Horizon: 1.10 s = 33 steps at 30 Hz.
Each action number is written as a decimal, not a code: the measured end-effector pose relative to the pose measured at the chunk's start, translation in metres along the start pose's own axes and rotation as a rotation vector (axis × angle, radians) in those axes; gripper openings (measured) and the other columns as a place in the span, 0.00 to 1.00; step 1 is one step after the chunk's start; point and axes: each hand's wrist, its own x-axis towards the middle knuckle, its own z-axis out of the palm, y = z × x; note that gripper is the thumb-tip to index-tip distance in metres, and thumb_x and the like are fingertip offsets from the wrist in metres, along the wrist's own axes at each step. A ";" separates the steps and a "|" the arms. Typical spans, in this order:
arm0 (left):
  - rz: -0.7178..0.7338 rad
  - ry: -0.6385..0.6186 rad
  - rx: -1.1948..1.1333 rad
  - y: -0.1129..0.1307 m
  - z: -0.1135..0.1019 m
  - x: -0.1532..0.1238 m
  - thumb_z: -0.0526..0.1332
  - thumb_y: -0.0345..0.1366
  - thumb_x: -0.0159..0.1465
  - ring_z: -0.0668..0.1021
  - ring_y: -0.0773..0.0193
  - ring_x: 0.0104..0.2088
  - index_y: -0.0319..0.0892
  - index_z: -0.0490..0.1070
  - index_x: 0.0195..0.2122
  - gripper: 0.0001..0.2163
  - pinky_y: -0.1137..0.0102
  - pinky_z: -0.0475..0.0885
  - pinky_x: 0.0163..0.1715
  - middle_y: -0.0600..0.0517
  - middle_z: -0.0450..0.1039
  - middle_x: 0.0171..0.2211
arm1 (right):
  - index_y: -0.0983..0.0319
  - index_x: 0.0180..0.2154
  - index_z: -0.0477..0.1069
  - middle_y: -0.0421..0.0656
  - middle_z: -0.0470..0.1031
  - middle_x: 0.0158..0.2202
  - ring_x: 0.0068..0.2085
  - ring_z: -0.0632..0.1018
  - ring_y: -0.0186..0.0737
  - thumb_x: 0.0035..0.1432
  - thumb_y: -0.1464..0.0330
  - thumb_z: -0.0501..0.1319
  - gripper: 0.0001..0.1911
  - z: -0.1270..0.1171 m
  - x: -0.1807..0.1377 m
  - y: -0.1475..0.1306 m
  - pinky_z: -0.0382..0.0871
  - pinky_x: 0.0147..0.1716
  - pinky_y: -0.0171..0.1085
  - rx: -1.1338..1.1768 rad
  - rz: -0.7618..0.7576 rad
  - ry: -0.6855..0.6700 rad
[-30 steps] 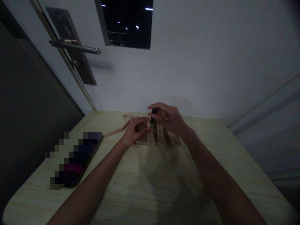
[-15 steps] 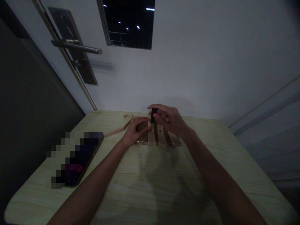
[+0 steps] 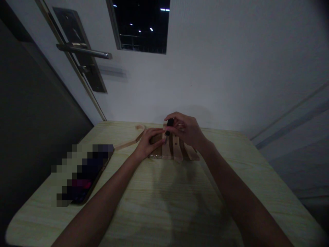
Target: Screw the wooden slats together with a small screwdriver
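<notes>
A small assembly of wooden slats [image 3: 177, 152] lies at the far middle of the light wooden table [image 3: 164, 199]. My left hand [image 3: 147, 142] rests flat on its left end, fingers stretched out and pressing it down. My right hand [image 3: 186, 130] is closed in a pinch round a small black-handled tool [image 3: 169, 125], held upright with its tip on a slat beside my left fingertips.
A loose curved wooden strip [image 3: 130, 141] lies left of the slats. A phone [image 3: 83, 173] lies near the table's left edge. A white wall rises right behind the table, with a door and its metal handle [image 3: 83, 51] at the upper left.
My right hand has shifted slightly on the tool, its fingers lifting a little. The left hand and the slats stay where they were.
</notes>
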 end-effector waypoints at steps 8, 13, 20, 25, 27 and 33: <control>0.023 -0.001 -0.011 -0.001 -0.001 0.001 0.64 0.43 0.58 0.72 0.57 0.49 0.48 0.72 0.47 0.16 0.57 0.64 0.52 0.49 0.74 0.48 | 0.62 0.47 0.70 0.45 0.77 0.40 0.33 0.76 0.31 0.60 0.68 0.55 0.14 -0.003 -0.002 -0.005 0.71 0.32 0.30 -0.024 -0.027 -0.021; 0.042 -0.012 -0.005 -0.003 0.000 0.000 0.63 0.42 0.59 0.72 0.57 0.50 0.48 0.71 0.48 0.16 0.56 0.63 0.52 0.49 0.73 0.48 | 0.64 0.46 0.70 0.42 0.76 0.34 0.30 0.76 0.29 0.58 0.69 0.57 0.14 -0.004 -0.002 -0.007 0.70 0.29 0.28 -0.004 -0.008 -0.026; 0.060 0.015 -0.001 -0.006 0.001 -0.001 0.64 0.42 0.58 0.72 0.57 0.49 0.48 0.71 0.47 0.16 0.57 0.64 0.51 0.49 0.73 0.48 | 0.62 0.43 0.70 0.37 0.72 0.29 0.26 0.73 0.26 0.55 0.68 0.62 0.12 -0.003 0.000 -0.007 0.67 0.26 0.26 0.014 -0.003 -0.005; 0.039 0.001 0.027 -0.005 0.000 -0.001 0.63 0.44 0.58 0.72 0.57 0.49 0.48 0.71 0.48 0.17 0.57 0.64 0.51 0.49 0.73 0.48 | 0.62 0.38 0.71 0.36 0.71 0.26 0.25 0.72 0.27 0.53 0.64 0.64 0.11 -0.002 0.000 -0.005 0.67 0.25 0.27 0.026 0.000 0.034; 0.045 0.002 0.026 -0.005 0.000 -0.001 0.63 0.45 0.58 0.72 0.57 0.49 0.48 0.71 0.48 0.17 0.57 0.64 0.51 0.49 0.73 0.48 | 0.62 0.37 0.70 0.37 0.72 0.26 0.25 0.72 0.28 0.52 0.61 0.65 0.13 -0.001 0.000 -0.003 0.67 0.25 0.28 0.026 0.009 0.050; 0.049 -0.003 0.013 -0.003 -0.001 0.000 0.64 0.44 0.58 0.72 0.56 0.50 0.48 0.71 0.48 0.17 0.57 0.64 0.52 0.49 0.73 0.49 | 0.63 0.39 0.69 0.37 0.72 0.26 0.24 0.73 0.28 0.53 0.62 0.63 0.13 -0.001 -0.001 -0.006 0.67 0.25 0.28 0.010 0.035 0.049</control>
